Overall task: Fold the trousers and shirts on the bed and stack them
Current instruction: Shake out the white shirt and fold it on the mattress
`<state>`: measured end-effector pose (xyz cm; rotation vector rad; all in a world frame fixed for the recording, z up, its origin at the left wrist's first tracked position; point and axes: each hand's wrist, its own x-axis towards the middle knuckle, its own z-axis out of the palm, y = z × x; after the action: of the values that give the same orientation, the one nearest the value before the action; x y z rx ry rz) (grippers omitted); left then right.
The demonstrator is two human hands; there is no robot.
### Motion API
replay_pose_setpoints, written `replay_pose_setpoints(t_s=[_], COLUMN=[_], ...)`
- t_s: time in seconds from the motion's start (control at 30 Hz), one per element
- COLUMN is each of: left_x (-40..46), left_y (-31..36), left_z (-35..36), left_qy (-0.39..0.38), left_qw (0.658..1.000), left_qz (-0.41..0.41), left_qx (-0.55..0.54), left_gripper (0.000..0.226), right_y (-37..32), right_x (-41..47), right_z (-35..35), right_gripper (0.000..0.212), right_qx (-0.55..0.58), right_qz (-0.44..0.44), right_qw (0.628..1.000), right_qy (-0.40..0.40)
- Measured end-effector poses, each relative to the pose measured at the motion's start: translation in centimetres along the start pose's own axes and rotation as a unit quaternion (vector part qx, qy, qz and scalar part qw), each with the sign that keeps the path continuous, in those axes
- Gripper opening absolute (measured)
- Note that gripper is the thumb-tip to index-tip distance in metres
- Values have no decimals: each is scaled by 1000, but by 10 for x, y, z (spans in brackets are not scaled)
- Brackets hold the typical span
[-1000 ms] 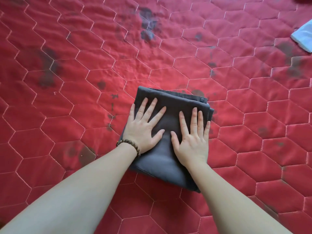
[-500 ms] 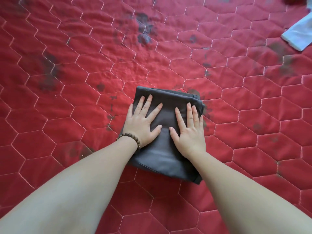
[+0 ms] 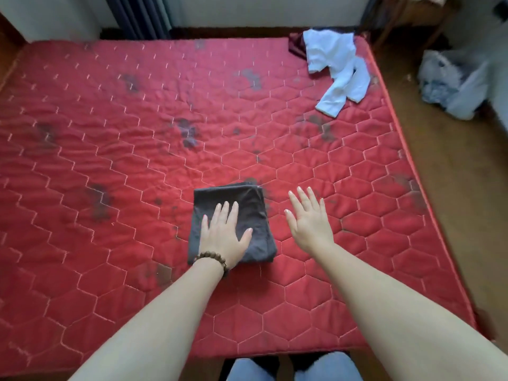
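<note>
Left hand (image 3: 224, 235) flat, fingers straight and slightly spread, palm pressing on the folded grey garment (image 3: 233, 215); beaded bracelet (image 3: 213, 259) on that wrist. Right hand (image 3: 309, 220) open, fingers spread, just right of the garment, holding nothing; contact with the red mattress (image 3: 110, 133) unclear. Garment lies near the mattress's near edge. White clothing (image 3: 338, 67), crumpled, sits at the mattress's far right corner.

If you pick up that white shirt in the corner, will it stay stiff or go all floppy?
Probably floppy: the white shirt lies crumpled on the bed, its sleeves sprawled loosely. It likely weighs little, being thin cloth. It shouldn't roll or slide, but it would likely droop and dangle from the fingers.
</note>
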<state>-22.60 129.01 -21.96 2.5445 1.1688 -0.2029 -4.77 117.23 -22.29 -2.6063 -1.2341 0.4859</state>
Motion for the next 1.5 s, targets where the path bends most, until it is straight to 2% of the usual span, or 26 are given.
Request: replay_pose_setpoints(t_s=[0.1,0.23,0.43,0.73,1.0,1.17,1.3,1.5], left_x=[-20,-37,-65,-113,-179,-199,-199,-155], left_y=[39,103,205,368,563,676,730,792], left_z=[-22,-37,-47,-13,77,116,123,133], left_qy=[5,-12,-1,-15,-33,-44,-32,-14], left_qw=[998,993,978,962,957,964,971,982], left_qz=[65,113,206,272,287,263,236,186], left_qx=[15,18,30,8,-1,-3,-10,-16], left_gripper=[74,74,74,73,72,72,71,71], right_y=[17,54,132,273,452,573,631,702], right_x=[-47,-107,-185,-295,-396,-432,-423,-360], right_z=[-31,-58,-112,-156,-183,-233,-269,-302], right_gripper=[53,53,53,50,50,50,51,51], right_qx=[5,29,57,112,139,111,100,92], right_qz=[38,103,208,318,326,307,280,212], right_qw=[999,994,971,931,926,936,948,969], right_qy=[19,32,104,139,130,132,116,84])
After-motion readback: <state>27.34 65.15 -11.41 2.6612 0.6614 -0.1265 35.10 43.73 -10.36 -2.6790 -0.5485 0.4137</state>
